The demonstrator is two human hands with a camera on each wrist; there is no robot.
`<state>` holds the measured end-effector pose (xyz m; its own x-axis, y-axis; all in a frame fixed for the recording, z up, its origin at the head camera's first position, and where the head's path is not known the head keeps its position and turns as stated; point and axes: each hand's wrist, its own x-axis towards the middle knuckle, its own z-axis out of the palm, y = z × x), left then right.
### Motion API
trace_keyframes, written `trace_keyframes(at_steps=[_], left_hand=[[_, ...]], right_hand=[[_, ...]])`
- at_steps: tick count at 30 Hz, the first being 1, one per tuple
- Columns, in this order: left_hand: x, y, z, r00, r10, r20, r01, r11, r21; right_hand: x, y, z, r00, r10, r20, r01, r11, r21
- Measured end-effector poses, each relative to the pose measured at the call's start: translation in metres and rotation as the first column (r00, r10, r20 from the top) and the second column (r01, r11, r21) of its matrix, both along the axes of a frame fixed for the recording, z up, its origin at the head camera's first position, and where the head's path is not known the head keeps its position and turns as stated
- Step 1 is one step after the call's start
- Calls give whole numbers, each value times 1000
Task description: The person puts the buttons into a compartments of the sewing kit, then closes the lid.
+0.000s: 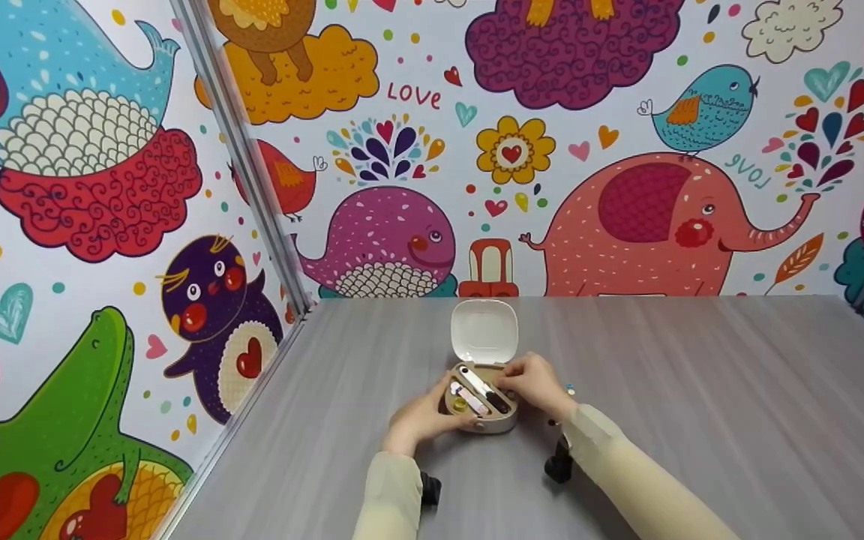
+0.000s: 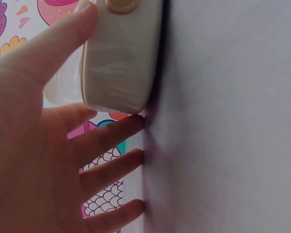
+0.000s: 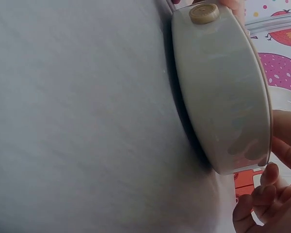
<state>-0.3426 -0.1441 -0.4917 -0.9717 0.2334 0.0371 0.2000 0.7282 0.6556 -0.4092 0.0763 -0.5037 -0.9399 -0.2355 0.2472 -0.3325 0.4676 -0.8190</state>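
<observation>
A small cream box (image 1: 493, 426) stands on the table with its white lid (image 1: 484, 330) raised at the back. Its tan, divided inside holds a slender white-and-black item (image 1: 483, 386), a pink-and-white item (image 1: 469, 400) and a yellow round piece (image 1: 460, 404). My left hand (image 1: 424, 420) holds the box at its left corner, thumb on the front rim, other fingers along the side. Over the right rim, my right hand (image 1: 537, 382) reaches thumb and forefinger into the right compartment; I cannot tell whether they pinch anything. A round tan button (image 3: 203, 13) sits on the front wall.
The grey wood-grain table (image 1: 702, 390) extends around the box to a cartoon-printed back wall (image 1: 612, 262). Another printed panel (image 1: 87, 285) stands on the left, joined by a metal post (image 1: 244, 150). Black wrist mounts (image 1: 558, 461) hang below both forearms.
</observation>
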Motion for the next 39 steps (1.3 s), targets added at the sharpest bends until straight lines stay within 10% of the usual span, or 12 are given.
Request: trace_keyframes(at_steps=[39], left_hand=[[1,-4,2,999,-44,13,44,999,32]], right_hand=[[11,117,-6,992,-118,37,119,993,-10]])
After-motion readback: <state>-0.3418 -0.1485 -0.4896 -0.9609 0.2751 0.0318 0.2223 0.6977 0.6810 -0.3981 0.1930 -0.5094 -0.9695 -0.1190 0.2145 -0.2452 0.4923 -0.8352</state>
